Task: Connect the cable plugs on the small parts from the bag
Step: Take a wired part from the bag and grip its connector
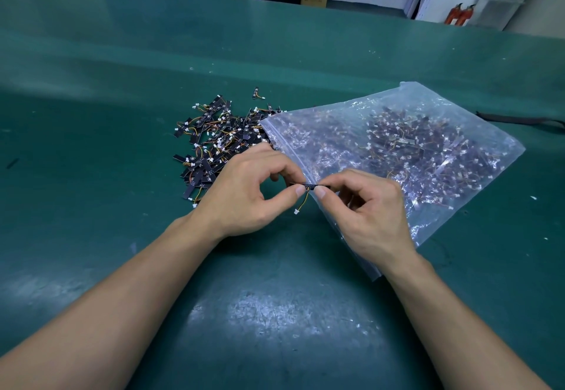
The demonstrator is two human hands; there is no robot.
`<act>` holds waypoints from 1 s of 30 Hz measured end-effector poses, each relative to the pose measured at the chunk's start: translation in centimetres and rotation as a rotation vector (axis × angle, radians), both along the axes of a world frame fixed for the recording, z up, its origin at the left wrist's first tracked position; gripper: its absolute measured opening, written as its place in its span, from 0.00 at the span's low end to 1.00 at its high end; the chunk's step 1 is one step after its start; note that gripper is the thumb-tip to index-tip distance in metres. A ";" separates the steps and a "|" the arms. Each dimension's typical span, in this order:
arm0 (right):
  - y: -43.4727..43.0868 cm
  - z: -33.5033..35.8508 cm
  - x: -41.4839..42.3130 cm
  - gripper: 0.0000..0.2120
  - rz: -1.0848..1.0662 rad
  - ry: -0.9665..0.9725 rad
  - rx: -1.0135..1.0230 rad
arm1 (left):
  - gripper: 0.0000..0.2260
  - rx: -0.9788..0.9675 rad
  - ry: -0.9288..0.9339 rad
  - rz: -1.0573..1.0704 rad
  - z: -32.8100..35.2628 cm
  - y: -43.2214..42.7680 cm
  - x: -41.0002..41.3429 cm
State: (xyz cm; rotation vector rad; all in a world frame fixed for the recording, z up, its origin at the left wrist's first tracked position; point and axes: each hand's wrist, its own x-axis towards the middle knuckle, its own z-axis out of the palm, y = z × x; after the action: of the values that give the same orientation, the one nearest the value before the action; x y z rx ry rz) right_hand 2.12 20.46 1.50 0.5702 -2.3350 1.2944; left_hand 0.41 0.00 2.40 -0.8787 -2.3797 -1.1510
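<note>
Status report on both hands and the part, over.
Left hand and right hand pinch one small black strip part at its ends. Its white cable plug dangles free. Clear plastic zip bag under right hand.

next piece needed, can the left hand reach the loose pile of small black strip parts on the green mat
Likely yes: the loose pile of black strip parts lies uncovered just beyond the left hand, which must first release the thin black strip it pinches.
</note>
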 end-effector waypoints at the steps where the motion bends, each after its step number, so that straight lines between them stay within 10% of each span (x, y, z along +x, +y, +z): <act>1: 0.0 0.0 0.0 0.03 -0.004 -0.004 -0.007 | 0.02 0.000 -0.006 -0.001 0.0 0.0 0.0; 30: 0.2 -0.1 -0.2 0.04 -0.003 -0.062 -0.058 | 0.02 0.003 -0.015 0.005 -0.2 0.5 0.0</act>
State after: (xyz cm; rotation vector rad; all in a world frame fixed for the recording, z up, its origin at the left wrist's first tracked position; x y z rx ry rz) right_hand 1.96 20.66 1.38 0.5152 -2.3383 1.3925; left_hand 0.38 0.45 2.21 -0.8661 -2.3894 -1.1632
